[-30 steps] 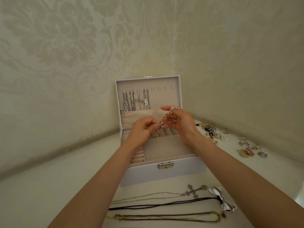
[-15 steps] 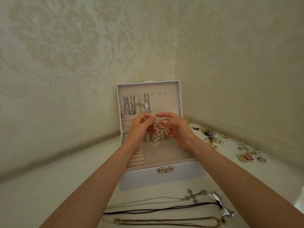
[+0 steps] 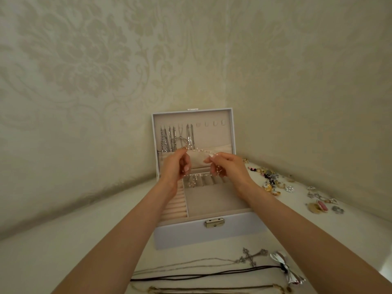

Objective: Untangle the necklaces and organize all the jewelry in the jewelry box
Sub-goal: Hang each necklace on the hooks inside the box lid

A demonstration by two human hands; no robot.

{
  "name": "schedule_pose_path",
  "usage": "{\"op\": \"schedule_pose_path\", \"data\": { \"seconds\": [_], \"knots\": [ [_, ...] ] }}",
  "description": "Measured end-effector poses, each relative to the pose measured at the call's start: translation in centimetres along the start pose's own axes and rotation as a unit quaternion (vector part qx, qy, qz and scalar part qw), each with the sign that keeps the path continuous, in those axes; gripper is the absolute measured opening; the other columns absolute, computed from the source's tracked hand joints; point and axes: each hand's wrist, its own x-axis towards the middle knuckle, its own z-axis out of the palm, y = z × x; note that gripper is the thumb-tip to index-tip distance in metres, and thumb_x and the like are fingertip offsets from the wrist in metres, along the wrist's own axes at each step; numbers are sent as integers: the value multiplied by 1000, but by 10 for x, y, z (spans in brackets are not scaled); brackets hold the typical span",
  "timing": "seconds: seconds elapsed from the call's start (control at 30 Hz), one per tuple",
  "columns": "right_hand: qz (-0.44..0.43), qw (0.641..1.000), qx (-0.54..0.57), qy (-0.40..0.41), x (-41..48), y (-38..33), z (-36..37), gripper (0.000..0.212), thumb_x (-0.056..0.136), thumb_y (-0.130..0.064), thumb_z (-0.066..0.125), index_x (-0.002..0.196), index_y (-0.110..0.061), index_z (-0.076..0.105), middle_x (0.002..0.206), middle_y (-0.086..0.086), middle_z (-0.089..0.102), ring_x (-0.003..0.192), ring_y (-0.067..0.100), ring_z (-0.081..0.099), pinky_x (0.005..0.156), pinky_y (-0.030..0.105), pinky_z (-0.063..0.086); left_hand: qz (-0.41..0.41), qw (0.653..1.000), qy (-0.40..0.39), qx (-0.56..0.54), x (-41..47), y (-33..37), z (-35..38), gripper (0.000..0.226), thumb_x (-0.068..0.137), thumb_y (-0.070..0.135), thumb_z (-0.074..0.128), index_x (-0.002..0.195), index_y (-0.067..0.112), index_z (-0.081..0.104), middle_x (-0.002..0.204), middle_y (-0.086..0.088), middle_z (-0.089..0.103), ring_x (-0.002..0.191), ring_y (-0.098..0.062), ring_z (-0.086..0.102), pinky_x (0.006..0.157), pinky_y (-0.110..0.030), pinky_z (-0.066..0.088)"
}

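Pearl beads on a fine strand make up the necklace (image 3: 199, 151), pulled almost taut between two raised hands over the open white jewelry box (image 3: 207, 232). The left hand (image 3: 177, 166) pinches one end between thumb and fingertips at about ten o'clock from the box's tray. The right hand (image 3: 228, 167) pinches the strand at about two o'clock, and the rest of it dangles in loops beneath both hands, above the small compartments at the back. Behind the hands, at twelve o'clock, silver chains (image 3: 176, 139) hang from hooks inside the upright lid. On the pale table (image 3: 63, 240), at six o'clock from the box, three necklaces lie stretched out side by side: a cross pendant (image 3: 251, 256), a black cord (image 3: 212, 273) with a silver bow (image 3: 286, 270), and a gold chain (image 3: 212, 290) nearest me. A scatter of earrings (image 3: 273, 183) lies at three o'clock, along the wall.
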Motion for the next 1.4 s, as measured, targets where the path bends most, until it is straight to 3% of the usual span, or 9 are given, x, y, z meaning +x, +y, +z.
{"op": "schedule_pose_path", "data": {
  "seconds": [0.1, 0.27, 0.43, 0.6, 0.77, 0.9, 1.03, 1.23, 1.4],
  "knots": [
    [12, 999, 29, -28, 1, -2, 0, 33, 96, -22, 50, 72, -10, 68, 57, 5, 63, 57, 12, 58, 61, 24, 45, -3, 995, 12, 102, -1, -6, 4, 42, 96, 29, 45, 57, 13, 50, 44, 1, 49, 38, -9, 43, 46, -22, 32],
    [16, 988, 105, -116, -3, -4, 1, 26, 98, -23, 45, 88, -9, 65, 71, 11, 65, 66, 20, 62, 64, 30, 52, -14, 992, -21, 125, -4, -10, 9, 35, 98, 27, 44, 71, 8, 58, 67, -5, 59, 61, -14, 56, 57, -23, 46],
    [24, 956, 261, -135, 4, -7, 0, 22, 89, -24, 49, 97, -6, 60, 88, 15, 68, 81, 22, 66, 75, 34, 57, 53, 975, -62, 205, -2, -19, 6, 19, 92, 11, 55, 77, 18, 63, 70, 0, 59, 63, -6, 53, 58, -20, 39],
    [22, 950, 285, -127, 13, -22, -8, 31, 89, -24, 48, 111, -9, 62, 102, 16, 68, 77, 21, 66, 66, 30, 56, 73, 969, -86, 219, -3, -21, 3, 16, 89, 9, 59, 76, 17, 62, 64, 5, 57, 50, 6, 50, 47, -13, 39],
    [-9, 972, 211, -101, 21, -37, -13, 35, 92, 2, 38, 115, -10, 62, 115, 15, 66, 61, 15, 63, 52, 24, 53, 40, 979, -74, 188, -2, -17, 5, 17, 88, 7, 60, 73, 15, 60, 69, 1, 62, 51, 6, 54, 49, -12, 41],
    [-7, 982, 162, -93, 20, -35, -19, 30, 95, -5, 45, 119, -13, 60, 111, 15, 69, 49, 11, 57, 48, 23, 51, -31, 997, -67, 17, -2, -10, 0, 10, 92, 9, 54, 87, 5, 61, 83, -7, 70, 75, -14, 68, 70, -25, 54],
    [20, 985, 144, -96, 17, -30, -21, 30, 99, -29, 41, 122, -21, 59, 99, 11, 71, 47, 11, 52, 44, 21, 45, -55, 989, -47, -132, -5, 0, -5, 13, 95, 8, 48, 85, 5, 55, 67, -6, 68, 63, -18, 68, 58, -25, 57],
    [18, 987, 126, -99, 14, -24, -14, 31, 99, -15, 42, 127, -18, 56, 84, 9, 70, 46, 10, 41, 41, 18, 27, -33, 993, -76, -83, -12, 4, 4, 16, 98, 13, 43, 83, 13, 49, 60, 3, 62, 53, -11, 61, 49, -20, 49],
    [11, 971, 201, -126, 16, -29, -9, 30, 98, -7, 37, 121, -12, 57, 78, 9, 69, 50, 10, 42, 46, 20, 32, -13, 994, -100, 48, -14, 2, 10, 12, 96, 13, 50, 85, 11, 54, 87, -6, 69, 78, -19, 67, 60, -27, 56]
  ]
}}
